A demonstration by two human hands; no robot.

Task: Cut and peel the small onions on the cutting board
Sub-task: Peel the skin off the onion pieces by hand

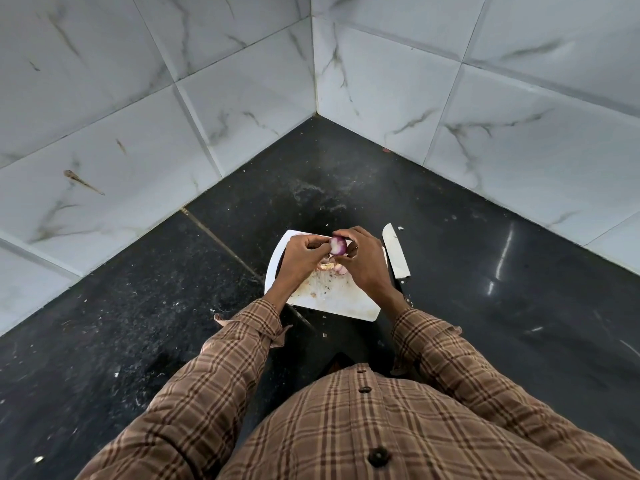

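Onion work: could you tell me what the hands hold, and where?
Both hands, left and right, hold one small onion above the board, fingertips pinching its sides. The knife lies unheld.

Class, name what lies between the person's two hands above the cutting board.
In the head view, a small onion sits between left hand and right hand.

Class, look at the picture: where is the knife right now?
In the head view, the knife lies on the dark counter, just right of the cutting board, beside the right hand.

Black speckled countertop (145,317) meets marble-look wall tiles (114,109) (grey-veined) at a corner.
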